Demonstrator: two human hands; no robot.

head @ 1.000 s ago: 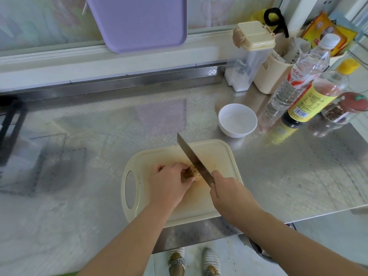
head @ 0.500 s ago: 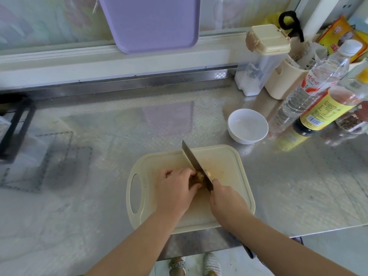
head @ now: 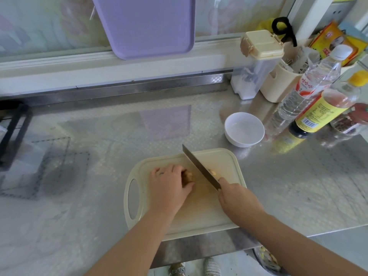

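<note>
steel counter (head: 298, 186) under cutting board (head: 229, 162), bowl (head: 244, 129)

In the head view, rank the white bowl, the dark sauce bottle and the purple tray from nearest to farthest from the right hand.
From the right hand, which grips the knife:
1. Bowl, just behind the cutting board.
2. Sauce bottle, farther back on the right.
3. Purple tray, up against the back wall, to the left.

On a cream plastic cutting board (head: 223, 214), the left hand (head: 169, 186) held a small tan piece of food (head: 187, 177) in curled fingers. The right hand (head: 237, 198) gripped a steel-bladed knife (head: 200, 168), its blade angled just beside that piece. A round white bowl (head: 244, 129) stood near the board's far corner.
</note>
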